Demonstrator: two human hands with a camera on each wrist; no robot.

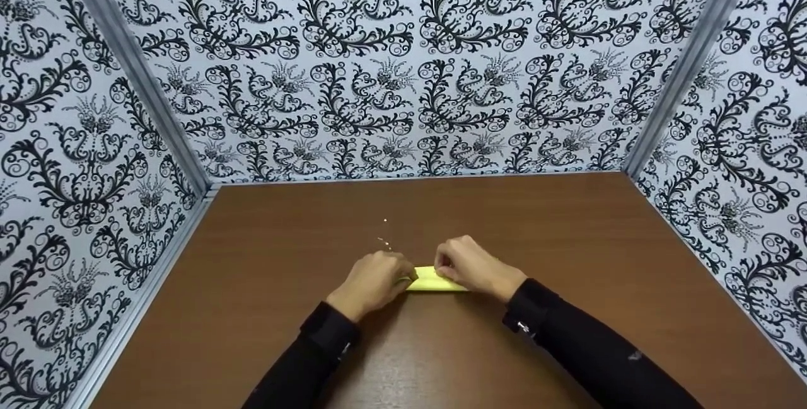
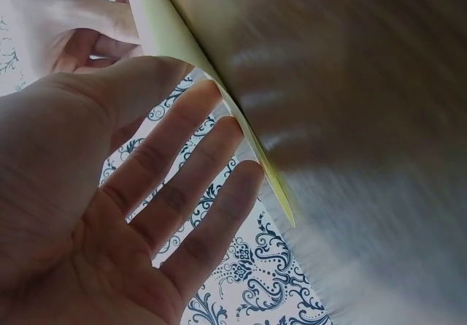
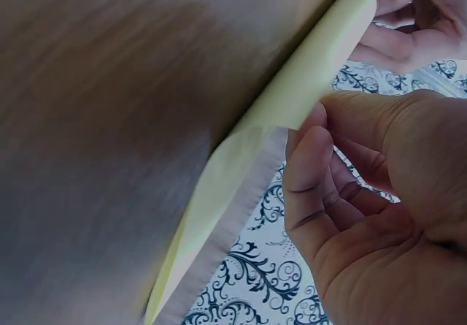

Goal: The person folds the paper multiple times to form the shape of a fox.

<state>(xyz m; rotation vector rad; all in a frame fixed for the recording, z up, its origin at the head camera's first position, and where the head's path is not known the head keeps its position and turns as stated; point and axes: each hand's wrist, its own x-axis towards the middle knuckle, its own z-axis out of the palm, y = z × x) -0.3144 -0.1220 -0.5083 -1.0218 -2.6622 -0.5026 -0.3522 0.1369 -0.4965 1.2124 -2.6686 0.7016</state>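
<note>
A sheet of yellow paper (image 1: pixel 429 280) lies on the brown table between both hands, its edge bent over into a long curl. At its left end, my left hand (image 1: pixel 375 280) pinches the edge with the thumb; in the left wrist view the other fingers (image 2: pixel 193 208) are spread, their tips along the paper (image 2: pixel 168 29). My right hand (image 1: pixel 476 264) holds the edge farther right between thumb and fingertips. The right wrist view shows these curled fingers (image 3: pixel 310 168) at the rim of the curled paper (image 3: pixel 306 69), whose near end flares out flat.
The brown wooden table (image 1: pixel 284 226) carries small white specks (image 1: pixel 384 242) just beyond the left hand. Walls with black scroll patterns (image 1: pixel 403 81) enclose it at the back and sides, with grey metal posts (image 1: pixel 145 81) in the corners. Black sleeves (image 1: pixel 586 339) cover both forearms.
</note>
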